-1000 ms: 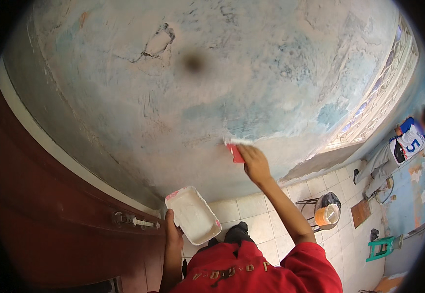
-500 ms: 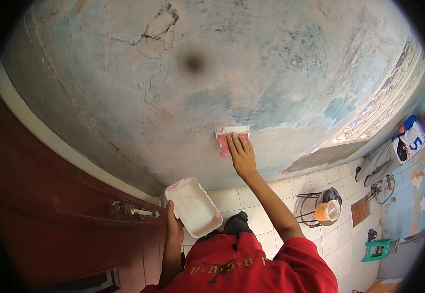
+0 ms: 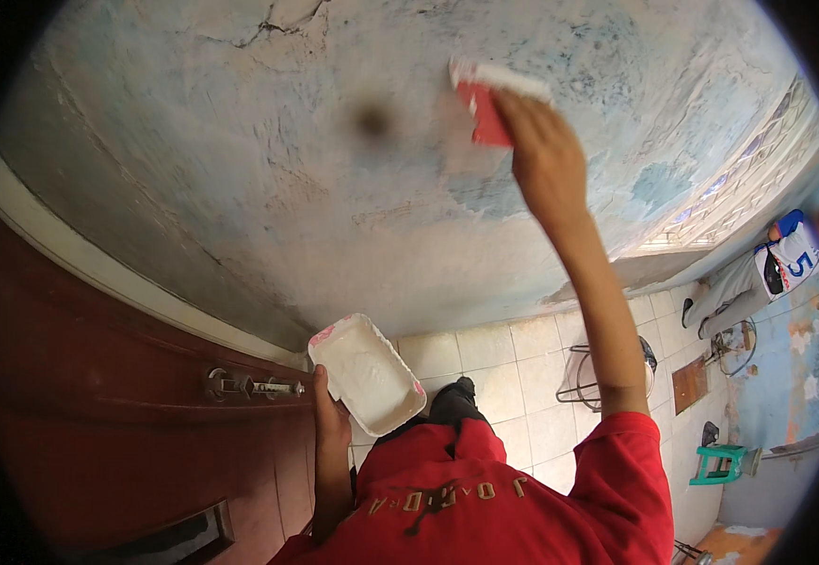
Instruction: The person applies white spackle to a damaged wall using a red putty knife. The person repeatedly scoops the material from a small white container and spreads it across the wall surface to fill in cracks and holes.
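My right hand (image 3: 549,165) is raised at the upper middle of the wall, closed on a red scraper (image 3: 485,118) with a white, paste-covered edge. The wall (image 3: 277,217) around it is patchy pale blue, grey and white, with cracks. My left hand (image 3: 332,410), lower left, grips a white rectangular tray (image 3: 367,372) holding white paste, with pink smears on its rim.
A dark red door (image 3: 98,348) with a metal bolt (image 3: 249,384) stands at left. At right are a window grille (image 3: 711,202), a metal-legged stool (image 3: 579,386) partly behind my arm, a co-worker (image 3: 786,259) by the wall, and a green plastic stool (image 3: 715,466) on the tiled floor.
My right hand with the red scraper has moved from the lower middle of the wall to well higher and rightward. The tray in my left hand has shifted slightly up in view.
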{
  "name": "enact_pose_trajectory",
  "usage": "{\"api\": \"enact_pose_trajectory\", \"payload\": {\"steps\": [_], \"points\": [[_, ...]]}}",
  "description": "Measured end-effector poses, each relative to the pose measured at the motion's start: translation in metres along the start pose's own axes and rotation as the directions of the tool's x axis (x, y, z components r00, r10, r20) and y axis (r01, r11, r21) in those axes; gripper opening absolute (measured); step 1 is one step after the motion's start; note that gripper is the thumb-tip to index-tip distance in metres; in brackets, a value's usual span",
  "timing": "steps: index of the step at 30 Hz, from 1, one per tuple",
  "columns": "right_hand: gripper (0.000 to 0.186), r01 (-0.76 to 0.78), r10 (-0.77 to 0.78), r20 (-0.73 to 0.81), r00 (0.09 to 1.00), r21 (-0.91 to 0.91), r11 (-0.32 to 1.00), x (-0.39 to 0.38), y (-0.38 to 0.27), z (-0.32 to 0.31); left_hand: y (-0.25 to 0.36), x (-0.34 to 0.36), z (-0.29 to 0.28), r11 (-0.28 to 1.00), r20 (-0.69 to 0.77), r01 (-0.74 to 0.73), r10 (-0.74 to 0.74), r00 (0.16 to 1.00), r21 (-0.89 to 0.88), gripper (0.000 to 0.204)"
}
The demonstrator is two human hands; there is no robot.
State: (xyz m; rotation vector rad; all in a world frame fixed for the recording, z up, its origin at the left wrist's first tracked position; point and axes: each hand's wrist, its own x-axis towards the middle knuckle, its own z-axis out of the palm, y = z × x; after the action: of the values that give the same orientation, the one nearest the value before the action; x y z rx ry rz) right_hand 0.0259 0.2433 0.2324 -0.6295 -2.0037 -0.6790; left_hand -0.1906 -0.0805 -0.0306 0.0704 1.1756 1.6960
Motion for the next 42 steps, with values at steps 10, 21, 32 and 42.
{"api": "enact_pose_trajectory", "payload": {"steps": [10,21,32,42], "points": [[0.048,-0.107,0.042,0.384,0.922,0.152,0.983,-0.186,-0.066,0.067,0.01,0.004,0.014,0.997,0.073,-0.057,0.053,0.996,0.054,0.072],[0.063,-0.186,0.187,0.266,0.946,-0.028,0.982,-0.178,0.009,0.074,0.007,0.0,0.012,1.0,0.05,-0.013,0.013,0.999,0.01,0.074],[0.058,-0.316,0.274,0.187,0.943,0.257,0.913,-0.196,-0.027,0.032,0.015,0.007,0.004,0.994,0.088,-0.02,0.01,0.996,0.112,0.073],[0.05,-0.159,0.158,0.042,0.987,0.032,0.987,-0.057,0.037,-0.017,0.016,0.0,0.011,0.999,0.132,0.026,-0.023,0.991,-0.018,0.071]]}}
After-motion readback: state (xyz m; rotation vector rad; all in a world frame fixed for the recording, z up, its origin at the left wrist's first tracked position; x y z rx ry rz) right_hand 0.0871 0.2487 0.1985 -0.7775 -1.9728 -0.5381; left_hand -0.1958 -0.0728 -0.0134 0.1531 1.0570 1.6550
